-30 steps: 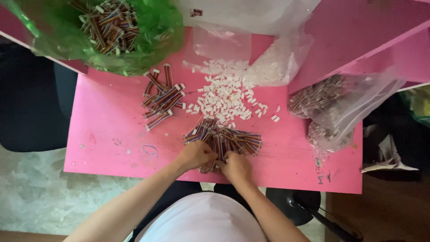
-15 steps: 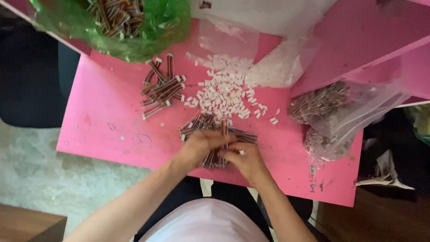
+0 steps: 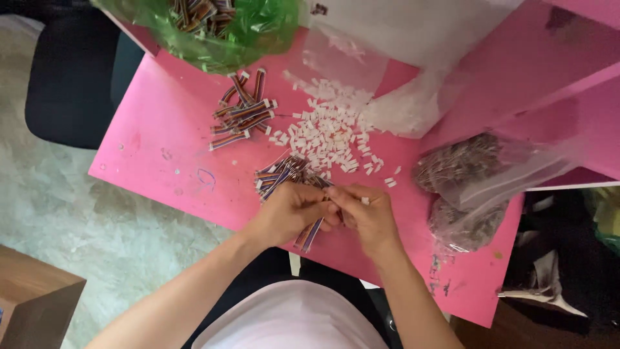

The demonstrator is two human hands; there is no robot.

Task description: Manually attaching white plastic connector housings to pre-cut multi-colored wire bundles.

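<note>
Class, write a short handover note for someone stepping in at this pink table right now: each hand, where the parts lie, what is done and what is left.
Left hand: grip closed on a short multicoloured ribbon cable, which hangs below the fingers.
Right hand: meets the left at the cable's upper end, pinching a small white connector.
Parts: loose cables just beyond the hands; white connector pile mid-table; second cable heap further left; more cables in the green bag; two clear bags on the right.
Done: cannot tell which cables are finished.
Left: many loose connectors and cables lie unjoined.
</note>
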